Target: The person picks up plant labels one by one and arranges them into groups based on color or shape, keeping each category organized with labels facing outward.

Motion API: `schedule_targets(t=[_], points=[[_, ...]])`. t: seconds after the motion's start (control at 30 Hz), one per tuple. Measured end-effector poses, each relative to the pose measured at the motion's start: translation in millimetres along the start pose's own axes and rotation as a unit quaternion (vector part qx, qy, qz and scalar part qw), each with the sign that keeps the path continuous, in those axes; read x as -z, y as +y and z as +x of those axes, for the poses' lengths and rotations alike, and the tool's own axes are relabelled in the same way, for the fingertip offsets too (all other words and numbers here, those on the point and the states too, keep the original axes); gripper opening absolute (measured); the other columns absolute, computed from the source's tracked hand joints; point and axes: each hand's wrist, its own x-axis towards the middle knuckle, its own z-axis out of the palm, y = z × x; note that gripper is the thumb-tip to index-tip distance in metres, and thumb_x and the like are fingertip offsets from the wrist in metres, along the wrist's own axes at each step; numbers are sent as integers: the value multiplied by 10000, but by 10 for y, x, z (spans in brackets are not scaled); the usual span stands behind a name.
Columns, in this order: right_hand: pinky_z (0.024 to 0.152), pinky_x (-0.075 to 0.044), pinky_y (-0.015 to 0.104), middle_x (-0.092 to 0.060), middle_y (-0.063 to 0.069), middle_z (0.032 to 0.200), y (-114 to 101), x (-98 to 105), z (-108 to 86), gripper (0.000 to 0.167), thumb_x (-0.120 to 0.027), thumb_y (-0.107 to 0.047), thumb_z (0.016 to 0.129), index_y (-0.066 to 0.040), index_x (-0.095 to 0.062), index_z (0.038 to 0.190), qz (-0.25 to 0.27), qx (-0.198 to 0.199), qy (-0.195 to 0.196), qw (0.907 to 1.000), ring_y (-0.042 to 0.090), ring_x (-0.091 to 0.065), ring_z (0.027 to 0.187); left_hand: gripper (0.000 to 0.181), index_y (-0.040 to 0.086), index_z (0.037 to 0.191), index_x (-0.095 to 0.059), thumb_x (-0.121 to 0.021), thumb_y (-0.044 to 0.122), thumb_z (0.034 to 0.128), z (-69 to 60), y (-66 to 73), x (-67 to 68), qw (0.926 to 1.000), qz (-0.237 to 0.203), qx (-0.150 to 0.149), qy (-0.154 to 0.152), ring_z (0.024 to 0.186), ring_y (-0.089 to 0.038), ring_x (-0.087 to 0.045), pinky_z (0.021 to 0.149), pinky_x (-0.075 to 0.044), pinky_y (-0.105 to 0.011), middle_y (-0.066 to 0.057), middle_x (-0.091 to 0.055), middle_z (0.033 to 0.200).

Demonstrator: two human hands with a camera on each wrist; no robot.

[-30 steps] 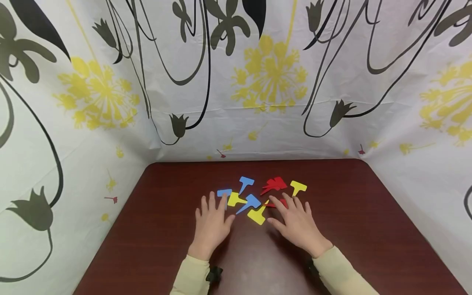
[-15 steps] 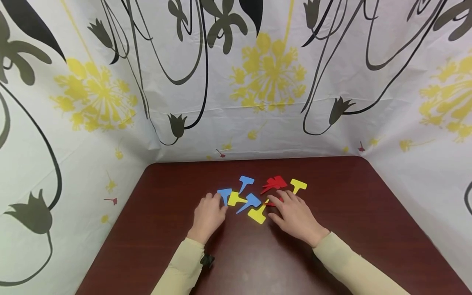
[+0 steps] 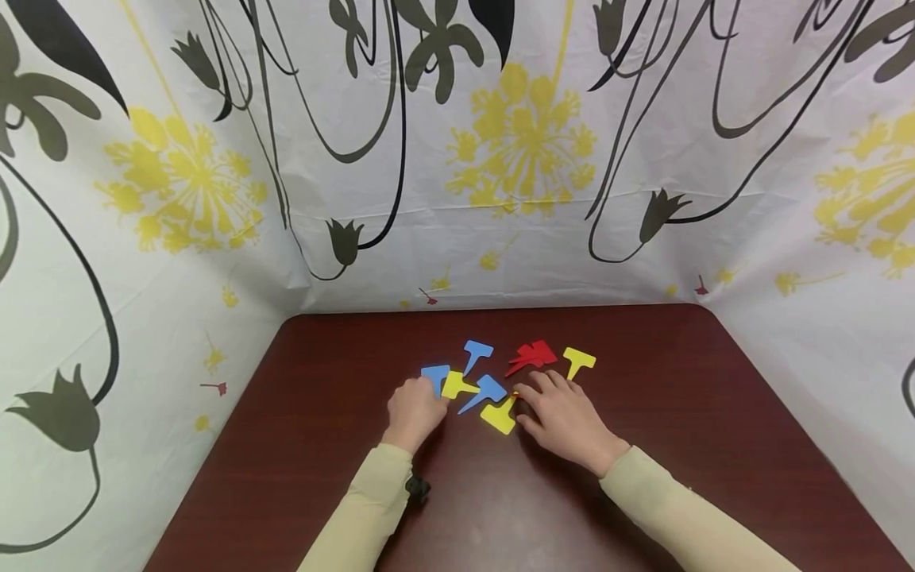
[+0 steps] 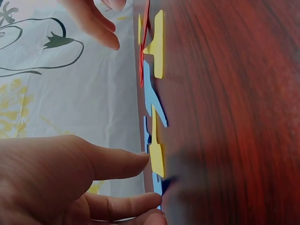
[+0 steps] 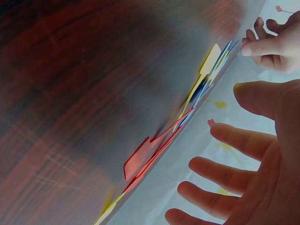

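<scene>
T-shaped plastic plant labels lie in a loose group on the table. My left hand [image 3: 417, 409] is at the leftmost blue label [image 3: 436, 373], covering its stem. In the left wrist view a fingertip touches that blue label [image 4: 157, 185], while the thumb stays apart from the fingers, near a yellow label [image 4: 157, 159]. With fingers spread, my right hand [image 3: 568, 417] hovers over a red label [image 5: 137, 159], mostly hidden from the head view. Nearest its thumb is another yellow label [image 3: 498, 418]; a blue label [image 3: 489, 389] lies between the hands.
Behind the hands lie a blue label [image 3: 477, 353], an overlapping cluster of red labels [image 3: 539, 352] and a yellow label [image 3: 578, 360]. The dark reddish-brown table [image 3: 286, 445] has rounded far corners. A flower-patterned cloth [image 3: 429, 191] rises around it.
My left hand drew its fingers in from a spread pose, pulled back slightly, then moved a little right onto the leftmost blue label. My right hand has shifted only slightly. The labels look unmoved.
</scene>
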Motion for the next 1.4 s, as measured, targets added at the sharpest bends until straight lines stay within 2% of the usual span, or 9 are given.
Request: schedule_targets(t=[0.13, 0.43, 0.7, 0.83, 1.0, 1.1, 1.27, 1.4], points=[[947, -478, 602, -574, 140, 1327, 1, -12, -2, 502, -752, -428, 866, -173, -674, 1292, -51, 24, 27, 10000, 375, -506, 1223, 294, 95, 688, -645, -778, 277, 876, 29, 21, -20, 9999, 11, 66, -84, 474, -188, -483, 438, -408, -313, -35, -497, 542], [958, -454, 630, -572, 148, 1327, -4, -31, -14, 503, -761, -417, 861, -169, -675, 1290, -91, 66, 90, 9999, 385, -501, 1226, 179, 80, 714, -645, -746, 144, 847, 48, 27, -28, 9997, 10, 165, -157, 486, -192, -481, 448, -423, -330, -35, -501, 567], [950, -447, 632, -574, 153, 1318, -14, -50, -19, 491, -756, -408, 867, -167, -674, 1287, -180, 114, 138, 9997, 383, -503, 1217, 148, 59, 767, -680, -758, 146, 858, 47, -40, 4, 9997, 68, 226, -12, 490, -194, -481, 441, -422, -330, -39, -509, 589], [937, -453, 628, -576, 146, 1310, -12, -59, -22, 480, -755, -403, 867, -177, -673, 1282, -204, 139, 177, 9995, 371, -505, 1208, 210, 89, 691, -628, -740, 116, 866, 16, -109, 50, 9997, 114, 205, 112, 464, -173, -415, 409, -347, -309, -23, -445, 558], [933, -454, 624, -580, 131, 1293, -16, -72, -22, 475, -765, -395, 855, -188, -677, 1273, -189, 177, 246, 9994, 362, -507, 1194, 359, 134, 575, -486, -687, 66, 865, -45, -223, 138, 9993, 235, 110, 266, 453, -138, -282, 381, -257, -291, 17, -315, 524], [935, -453, 623, -584, 125, 1279, -24, -79, -23, 477, -772, -397, 847, -187, -683, 1267, -159, 209, 262, 9993, 359, -509, 1183, 339, 128, 580, -494, -675, 59, 858, -92, -310, 191, 9989, 299, 174, 317, 462, -144, -303, 378, -282, -300, 13, -344, 521], [952, -436, 629, -590, 125, 1269, -35, -88, -18, 472, -770, -395, 849, -182, -689, 1261, -157, 244, 271, 9992, 359, -512, 1174, 193, 85, 685, -610, -707, 78, 851, -196, -467, 272, 9984, 346, 311, 336, 476, -185, -435, 386, -356, -331, -36, -481, 553], [968, -420, 644, -595, 118, 1259, -38, -85, -12, 465, -768, -396, 850, -185, -694, 1258, -175, 261, 278, 9991, 348, -516, 1164, 220, 96, 656, -599, -688, 69, 856, -297, -582, 337, 9985, 309, 306, 328, 471, -186, -424, 379, -333, -327, -44, -482, 552]])
